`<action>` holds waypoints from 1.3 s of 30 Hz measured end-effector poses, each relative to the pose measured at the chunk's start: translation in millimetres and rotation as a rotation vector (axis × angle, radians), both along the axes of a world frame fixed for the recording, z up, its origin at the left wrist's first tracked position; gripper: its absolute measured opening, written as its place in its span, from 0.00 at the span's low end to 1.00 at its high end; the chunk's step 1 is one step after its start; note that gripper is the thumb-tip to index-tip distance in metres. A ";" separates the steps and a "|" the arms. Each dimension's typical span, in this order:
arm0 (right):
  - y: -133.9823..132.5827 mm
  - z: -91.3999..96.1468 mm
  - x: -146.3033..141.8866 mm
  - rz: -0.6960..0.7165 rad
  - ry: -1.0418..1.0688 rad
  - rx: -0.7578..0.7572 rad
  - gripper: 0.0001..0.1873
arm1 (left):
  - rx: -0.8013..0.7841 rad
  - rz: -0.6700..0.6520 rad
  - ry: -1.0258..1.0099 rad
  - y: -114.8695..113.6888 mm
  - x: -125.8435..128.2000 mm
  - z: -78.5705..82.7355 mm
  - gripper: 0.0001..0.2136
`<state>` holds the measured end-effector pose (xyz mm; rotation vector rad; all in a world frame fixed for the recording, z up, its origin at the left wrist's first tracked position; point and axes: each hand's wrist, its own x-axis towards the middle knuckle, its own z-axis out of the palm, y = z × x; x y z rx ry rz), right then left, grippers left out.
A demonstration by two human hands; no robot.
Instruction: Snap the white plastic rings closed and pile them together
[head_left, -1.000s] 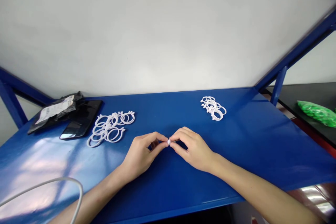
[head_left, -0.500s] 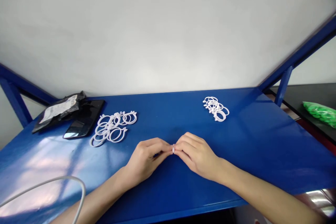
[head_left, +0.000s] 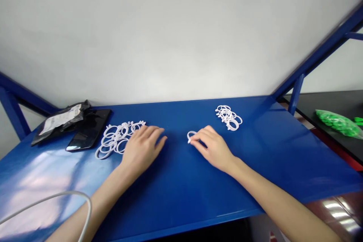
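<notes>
The ring [head_left: 192, 132] is white, thin and rounded, with a small bulbous end; partly hidden. Right hand [head_left: 213, 147] pinches it; left hand [head_left: 142, 147] loosely spread.

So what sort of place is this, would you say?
Probably a workshop or small stockroom, though I can't be certain. What suggests it: a plain blue table with angled blue metal bars, a left pile of white rings and a right pile, and a labelled black parcel.
</notes>
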<state>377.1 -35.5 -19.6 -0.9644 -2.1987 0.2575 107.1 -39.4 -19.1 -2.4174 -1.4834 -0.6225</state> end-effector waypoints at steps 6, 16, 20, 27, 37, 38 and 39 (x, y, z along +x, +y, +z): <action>38.5 6.5 53.0 -0.508 -0.131 0.119 0.06 | -0.116 0.324 0.285 20.2 -37.9 -0.3 0.14; 32.3 2.6 43.8 -0.532 -0.231 0.090 0.07 | -0.250 0.260 0.248 20.8 -47.7 0.8 0.12; 19.0 -1.5 20.7 -0.294 -0.242 0.015 0.08 | -0.225 0.234 0.183 21.5 -49.5 -0.3 0.15; 10.3 -2.0 12.3 -0.151 -0.222 -0.139 0.08 | -0.247 0.197 0.128 16.3 -42.4 3.7 0.13; 4.0 0.5 5.6 -0.057 -0.222 -0.203 0.09 | -0.295 0.211 -0.258 2.8 -20.5 30.3 0.15; 3.1 0.7 4.5 -0.042 -0.226 -0.210 0.08 | -0.303 0.207 -0.300 1.6 -18.2 32.0 0.15; 2.3 0.9 3.7 -0.030 -0.231 -0.215 0.09 | -0.310 0.207 -0.346 0.5 -15.9 33.5 0.15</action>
